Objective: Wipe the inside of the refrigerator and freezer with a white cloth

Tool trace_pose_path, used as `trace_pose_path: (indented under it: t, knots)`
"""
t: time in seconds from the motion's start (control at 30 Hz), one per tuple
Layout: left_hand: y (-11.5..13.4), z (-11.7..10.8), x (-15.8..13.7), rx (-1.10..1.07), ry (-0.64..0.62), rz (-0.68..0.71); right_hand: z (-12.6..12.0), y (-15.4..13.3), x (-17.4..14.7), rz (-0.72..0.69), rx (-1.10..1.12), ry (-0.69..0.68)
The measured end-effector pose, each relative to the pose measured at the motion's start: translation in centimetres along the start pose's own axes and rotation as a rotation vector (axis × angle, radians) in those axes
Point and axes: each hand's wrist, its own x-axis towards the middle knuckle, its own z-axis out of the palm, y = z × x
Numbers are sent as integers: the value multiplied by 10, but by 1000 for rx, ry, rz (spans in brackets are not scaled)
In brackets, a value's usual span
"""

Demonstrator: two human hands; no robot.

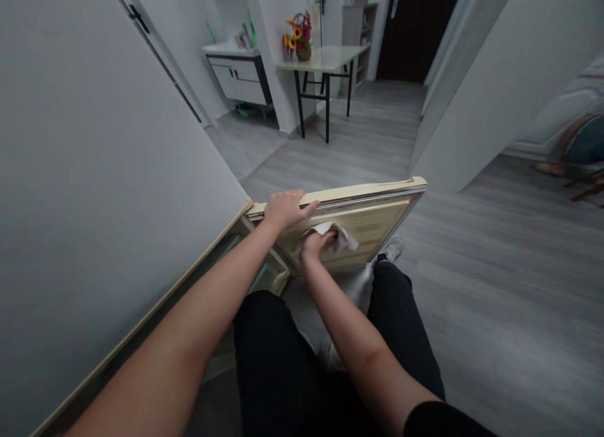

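We observe the right hand (317,242) with its fingers closed on a white cloth (348,240), which is bunched at the inner face of the open door (377,220). Part of the cloth protrudes to the right of the fingers. We record the left hand (283,210) just above, gripping the door's top edge, its thumb extended along that edge. To the left of the door we note an open compartment (270,274), beside a large pale panel (117,172). Dark trousers (403,311) show on the near side, with a shoe (394,249) near the door's lower right corner. Well beyond, above the grey floor (476,267), we find flowers (298,37) standing on a tabletop (337,59).
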Motion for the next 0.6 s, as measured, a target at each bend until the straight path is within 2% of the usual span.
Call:
trace_pose_path:
  t: [0.07,0.1,0.13,0.2,0.3,0.4,0.47,0.6]
  knots:
    - [0,-1,0,-4,-4,10,-37,-18,23,130,-98,371]
    - [-1,-2,0,-9,-7,14,-61,-28,35,144,-161,474]
    - [-1,-2,0,-15,-9,16,-86,-36,48,145,-229,518]
    - [-2,-2,2,-28,-15,15,-134,-52,69,116,-296,538]
    - [-3,-1,2,-44,-27,18,-184,-74,91,-69,-326,555]
    - [-4,-1,1,-48,-27,31,-210,-98,106,-239,-357,580]
    - [-4,-1,1,-45,-25,29,-223,-116,117,-318,-441,539]
    - [-3,-2,2,-41,-23,6,-251,-151,146,-381,-762,262]
